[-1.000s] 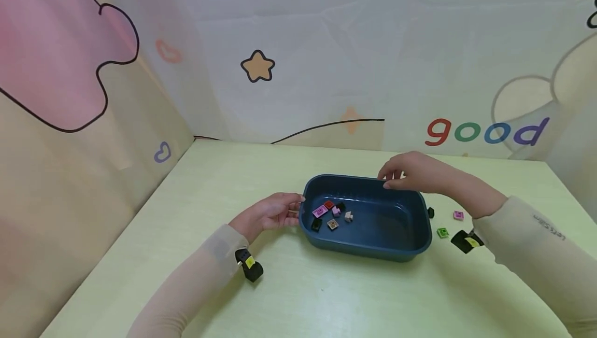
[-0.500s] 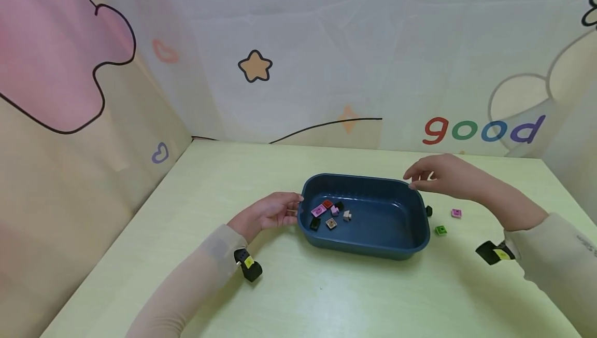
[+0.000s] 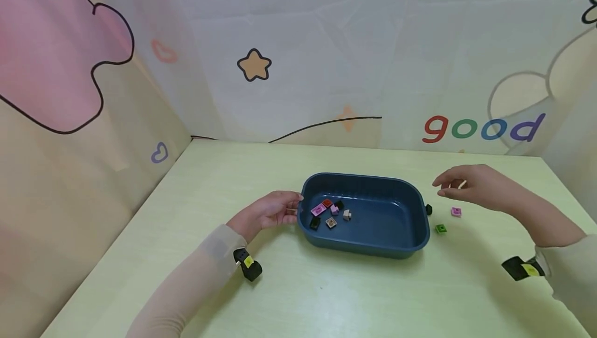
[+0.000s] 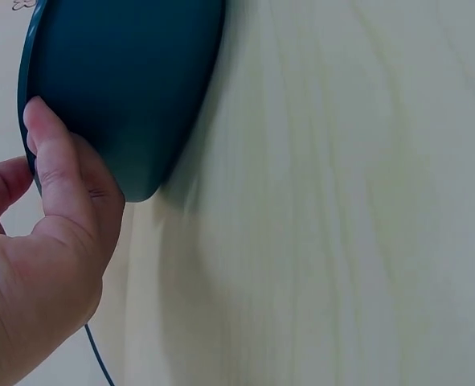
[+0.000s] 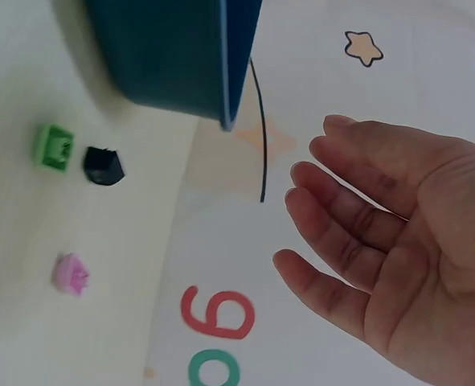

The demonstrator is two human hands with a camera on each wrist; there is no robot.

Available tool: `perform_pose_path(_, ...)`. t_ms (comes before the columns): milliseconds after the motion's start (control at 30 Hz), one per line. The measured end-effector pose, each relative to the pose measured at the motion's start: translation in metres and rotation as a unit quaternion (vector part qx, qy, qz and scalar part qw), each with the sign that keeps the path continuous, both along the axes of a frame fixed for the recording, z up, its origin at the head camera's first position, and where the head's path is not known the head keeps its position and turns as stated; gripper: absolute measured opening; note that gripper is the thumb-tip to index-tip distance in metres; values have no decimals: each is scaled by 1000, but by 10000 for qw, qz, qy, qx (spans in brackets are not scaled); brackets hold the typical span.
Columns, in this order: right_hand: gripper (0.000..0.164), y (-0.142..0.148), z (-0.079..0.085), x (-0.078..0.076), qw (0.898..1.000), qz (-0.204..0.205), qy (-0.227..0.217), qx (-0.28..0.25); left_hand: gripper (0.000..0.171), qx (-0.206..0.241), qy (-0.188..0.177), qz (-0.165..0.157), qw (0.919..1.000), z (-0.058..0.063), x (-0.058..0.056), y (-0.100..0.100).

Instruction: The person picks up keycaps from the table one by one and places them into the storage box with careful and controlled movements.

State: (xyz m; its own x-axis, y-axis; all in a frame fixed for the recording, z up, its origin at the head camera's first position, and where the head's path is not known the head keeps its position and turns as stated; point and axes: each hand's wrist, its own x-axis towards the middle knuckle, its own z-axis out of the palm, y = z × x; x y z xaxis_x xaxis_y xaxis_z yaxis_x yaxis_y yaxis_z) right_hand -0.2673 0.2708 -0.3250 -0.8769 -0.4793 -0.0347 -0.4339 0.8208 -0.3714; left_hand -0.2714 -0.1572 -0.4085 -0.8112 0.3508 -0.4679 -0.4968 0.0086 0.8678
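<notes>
A dark blue rectangular bin (image 3: 373, 253) stands on the table, with several small toy bricks (image 3: 318, 210) in its left half. At its left end my left hand (image 3: 272, 210) holds the bin by the rim. The left wrist view shows fingers (image 4: 56, 173) against the outer wall near the rim. To the right of the bin my right hand (image 3: 480, 186) hovers with loosely bent fingers and nothing between them. Below it, outside the bin, lie a pink brick (image 3: 456, 212), a green brick (image 3: 440, 229) and a black brick (image 3: 428, 209).
The pale table (image 3: 224, 172) meets a printed cloth backdrop (image 3: 317, 68) at its back edge and left side. A black wrist camera (image 3: 248, 264) is strapped to the left sleeve, another wrist camera (image 3: 521, 268) to the right sleeve.
My right hand has left the bin's far rim and moved to the right, over the table near the loose bricks. The left hand has stayed at the bin's left end.
</notes>
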Motion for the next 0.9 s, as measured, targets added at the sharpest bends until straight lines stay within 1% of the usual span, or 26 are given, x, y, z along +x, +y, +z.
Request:
perform_pose_path(167, 29, 14, -15, 3, 9997, -99, -214, -4, 14, -65, -51, -45, 10000, 3, -1, -1)
perform_pose_path(333, 33, 27, -32, 6, 9984, -99, -549, 33, 15, -141, -16, -75, 9999, 2, -1, -2)
perform_pose_path(567, 38, 43, -56, 9, 9961, 249, -845, -38, 15, -222, 140, -27, 9997, -1, 0, -1)
perform_pose_path(700, 40, 45, -64, 9, 9947, 298, -982, -51, 14, -234, 144, -15, 9996, 0, 1, 1)
perform_pose_path(900, 39, 46, -69, 8, 9931, 294, -1132, -54, 14, -274, 128, -25, 9995, 3, 3, 2)
